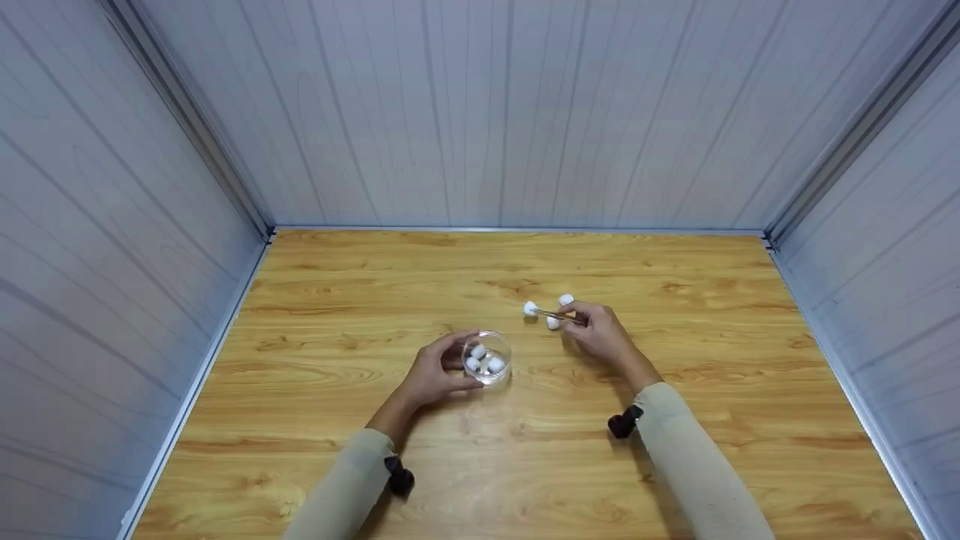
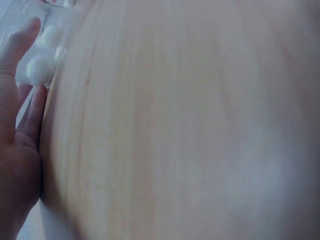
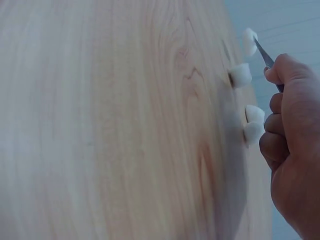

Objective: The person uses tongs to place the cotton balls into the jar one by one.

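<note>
My left hand grips a clear round container, thumb on the near side and fingers on the far side. Several white cotton balls lie inside it; two of them show through its wall in the left wrist view. My right hand pinches metal tweezers. At their tips is one cotton ball, which appears lifted off the table in the right wrist view. Beneath and beside that hand, more cotton balls rest on the wood, partly hidden by the hand in the head view.
The wood-grain tabletop is bounded by pale panels, with a back wall and side walls. Small black devices are strapped at both wrists, over light sleeves.
</note>
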A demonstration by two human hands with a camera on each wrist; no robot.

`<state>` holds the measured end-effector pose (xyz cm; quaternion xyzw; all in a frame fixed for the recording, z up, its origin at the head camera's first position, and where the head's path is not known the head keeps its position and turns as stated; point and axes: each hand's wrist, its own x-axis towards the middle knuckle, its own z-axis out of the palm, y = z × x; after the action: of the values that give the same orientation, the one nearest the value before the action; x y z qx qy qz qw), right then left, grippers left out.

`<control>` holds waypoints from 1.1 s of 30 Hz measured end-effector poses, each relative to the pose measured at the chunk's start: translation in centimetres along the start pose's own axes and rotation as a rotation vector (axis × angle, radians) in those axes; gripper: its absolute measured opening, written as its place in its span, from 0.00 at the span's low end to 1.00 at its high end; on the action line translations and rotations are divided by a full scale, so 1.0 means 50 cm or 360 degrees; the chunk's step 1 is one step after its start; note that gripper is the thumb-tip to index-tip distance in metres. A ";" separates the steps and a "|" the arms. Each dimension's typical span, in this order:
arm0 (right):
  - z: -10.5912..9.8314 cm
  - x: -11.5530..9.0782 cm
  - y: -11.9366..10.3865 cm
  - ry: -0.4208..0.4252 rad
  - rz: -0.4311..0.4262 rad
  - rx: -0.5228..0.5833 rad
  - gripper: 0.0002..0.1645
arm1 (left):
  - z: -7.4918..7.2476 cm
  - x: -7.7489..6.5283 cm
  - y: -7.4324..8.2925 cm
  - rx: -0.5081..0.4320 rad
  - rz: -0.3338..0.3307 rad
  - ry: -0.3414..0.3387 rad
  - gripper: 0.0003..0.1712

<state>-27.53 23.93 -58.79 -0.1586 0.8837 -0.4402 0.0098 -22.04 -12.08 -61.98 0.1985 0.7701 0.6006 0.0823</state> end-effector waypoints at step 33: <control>-0.037 0.007 -0.048 0.0021 -0.0187 -0.0035 0.13 | -0.003 0.004 -0.005 0.0000 -0.0012 0.0002 0.48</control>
<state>-27.50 23.92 -55.71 -0.2075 0.8778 -0.4312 -0.0235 -22.30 -12.17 -62.15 0.1952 0.7708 0.6005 0.0843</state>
